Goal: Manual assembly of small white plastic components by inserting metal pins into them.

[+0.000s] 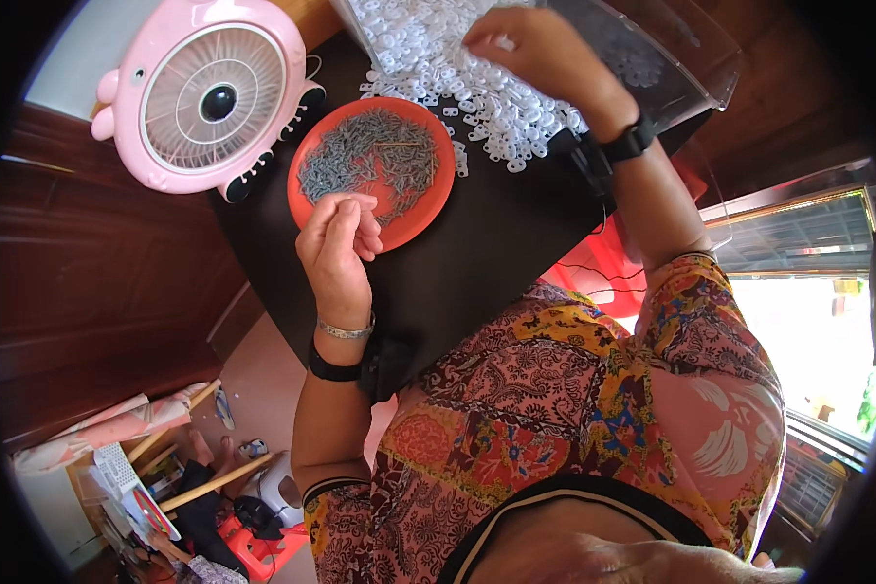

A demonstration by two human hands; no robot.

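A round orange-red plate [446,195] on the black table holds a heap of small grey pieces that look like screws [346,146]. Over its near rim is my left hand [339,243], thumb and fingers curled together; whatever is at the fingertips is too small to name. Beyond the plate, to the right, spreads a big pile of small white plastic tabs with holes [496,107]. My right hand [535,47] reaches over this pile, its thumb and fingers bent into a ring with white showing through. I cannot make out what its fingertips hold.
A pink animal-shaped fan [219,102] stands left of the plate. A clear plastic bin [676,58] lies at the far right of the black table [457,282]. Behind my right arm is a red object [603,258] with dark cables. Another person's legs [209,453] show at lower left.
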